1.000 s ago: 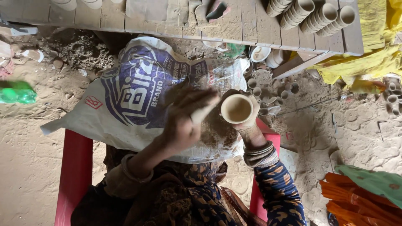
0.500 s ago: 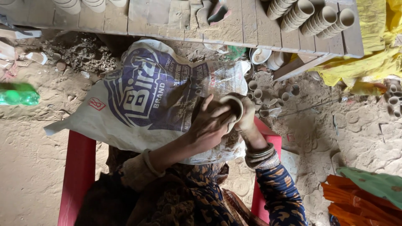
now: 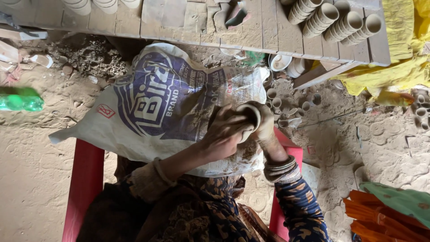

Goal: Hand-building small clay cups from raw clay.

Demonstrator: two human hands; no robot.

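Observation:
A small wet clay cup (image 3: 249, 113) sits between my two hands above a white printed sack (image 3: 156, 98) spread over my lap. My right hand (image 3: 267, 127), with bangles on the wrist, grips the cup from the right side. My left hand (image 3: 226, 132) wraps over the cup from the left, with fingers pressed against its rim and wall. The cup is tipped sideways and only part of its rim shows. Both hands are smeared with clay.
A wooden board (image 3: 188, 22) at the top carries rows of stacked clay cups (image 3: 333, 20). Loose small cups (image 3: 291, 103) lie on the sandy ground. I sit on a red plastic chair (image 3: 85, 179). A green bottle (image 3: 20, 99) lies left, yellow cloth (image 3: 394, 67) right, orange cloth (image 3: 380, 219) lower right.
The cup's open mouth faced up in my right hand; my left hand has since closed over it, and the cup has tipped sideways and moved slightly up.

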